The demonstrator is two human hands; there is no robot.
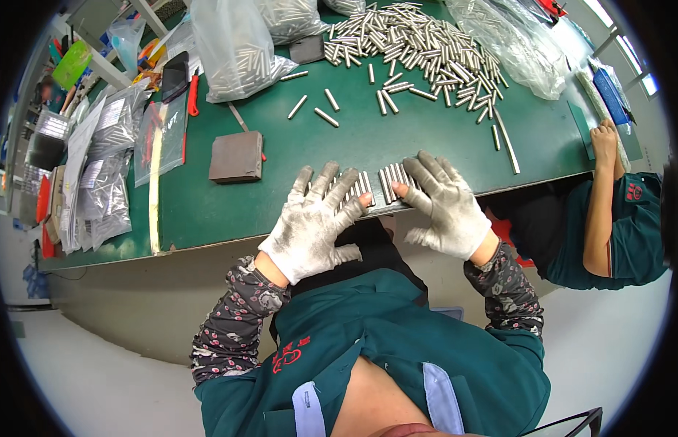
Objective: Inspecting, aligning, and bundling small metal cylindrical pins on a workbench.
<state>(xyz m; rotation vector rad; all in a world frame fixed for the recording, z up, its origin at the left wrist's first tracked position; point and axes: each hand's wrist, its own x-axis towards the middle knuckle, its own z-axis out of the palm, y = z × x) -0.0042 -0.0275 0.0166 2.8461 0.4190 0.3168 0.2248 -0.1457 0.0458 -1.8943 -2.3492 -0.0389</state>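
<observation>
Both hands wear white work gloves, greyed at the fingers, with the tips of some fingers bare. My left hand point(310, 218) lies with its fingers spread over a row of short metal pins point(364, 188) at the table's near edge. My right hand point(444, 204) is likewise spread, its fingers resting over a second group of metal pins point(388, 182) just to the right. A small gap parts the two groups, and the pins stand side by side. Fingers hide part of each row.
A big pile of loose pins point(426, 51) covers the table's far side. Bags of pins point(241, 73) stand far left; a brown block point(237, 156) lies left of my hands. A metal strip point(507, 142) lies at right. A co-worker's hands point(605, 142) rest at the right end.
</observation>
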